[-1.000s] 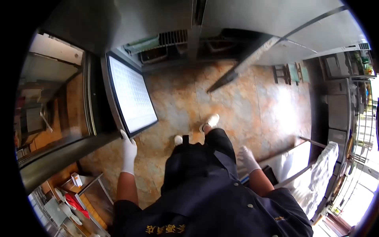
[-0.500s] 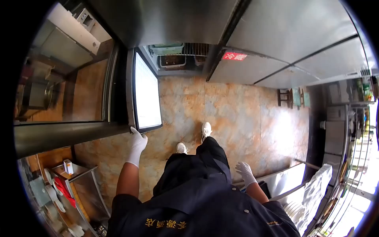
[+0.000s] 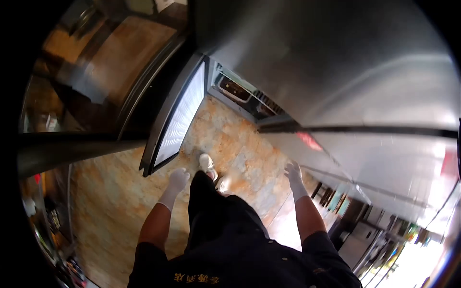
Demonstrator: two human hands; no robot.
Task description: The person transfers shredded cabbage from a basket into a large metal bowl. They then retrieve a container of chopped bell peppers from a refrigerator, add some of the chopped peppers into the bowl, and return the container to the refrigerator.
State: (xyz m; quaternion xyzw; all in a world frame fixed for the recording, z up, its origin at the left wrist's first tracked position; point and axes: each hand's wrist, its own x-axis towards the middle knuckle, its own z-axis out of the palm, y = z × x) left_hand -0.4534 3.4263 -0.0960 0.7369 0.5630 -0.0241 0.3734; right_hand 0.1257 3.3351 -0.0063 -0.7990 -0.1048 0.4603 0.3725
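Observation:
My left hand, in a white glove, hangs in the air just right of the lower edge of an open refrigerator door. It touches nothing; its fingers look loosely bent, and whether they are apart is blurred. My right hand, gloved too, is held out over the floor with its fingers apart and nothing in it. Beyond the door, the lower compartment shows a container with dark contents beside a wire rack.
Steel cabinet doors fill the upper right, a red label on one. A glass-fronted unit stands upper left. Small stools and shelving are at lower right. The floor is mottled tile.
The view has turned and come closer to the cabinets. My left hand has come off the refrigerator door's edge. My right hand has moved up and forward. The other cabinet door, ajar earlier, is shut.

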